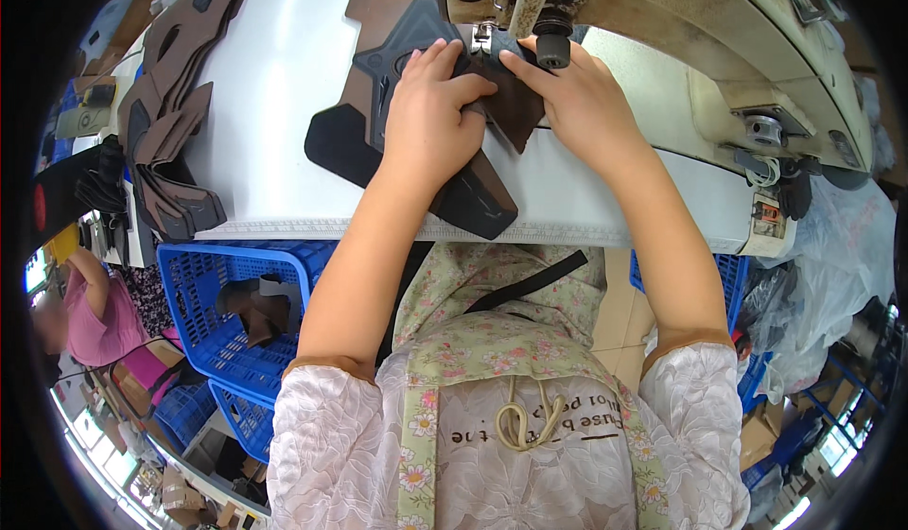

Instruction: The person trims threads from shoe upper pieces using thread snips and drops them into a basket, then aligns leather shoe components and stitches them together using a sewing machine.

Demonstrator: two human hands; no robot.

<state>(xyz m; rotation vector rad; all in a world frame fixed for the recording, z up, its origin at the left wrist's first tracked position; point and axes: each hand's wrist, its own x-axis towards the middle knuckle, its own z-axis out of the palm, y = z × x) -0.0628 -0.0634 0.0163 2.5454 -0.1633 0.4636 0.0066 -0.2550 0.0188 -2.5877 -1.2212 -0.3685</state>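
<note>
Under the presser foot (pixel 482 40) of a sewing machine (pixel 681 19) lie flat cut pieces of dark brown and blue-black material, like shoe-upper parts. My left hand (pixel 430 119) rests palm down on the blue-black upper piece (pixel 473 199), its fingers stretched toward the foot. To the right of the foot, my right hand (pixel 591 104) presses on the brown pointed piece (pixel 517 114) with its fingers apart; some of them are partly hidden behind the machine's black knob (pixel 552 50). Both hands lie close to the needle area, and neither wraps around anything.
A pile of similar brown pieces (pixel 165 119) lies at the table's left end. Blue baskets (pixel 180 294) stand below the front edge, one holding dark scraps. A ruler strip (pixel 303 227) runs along that edge. Clear plastic bags (pixel 832 256) hang at right. Another person (pixel 104 312) sits at far left.
</note>
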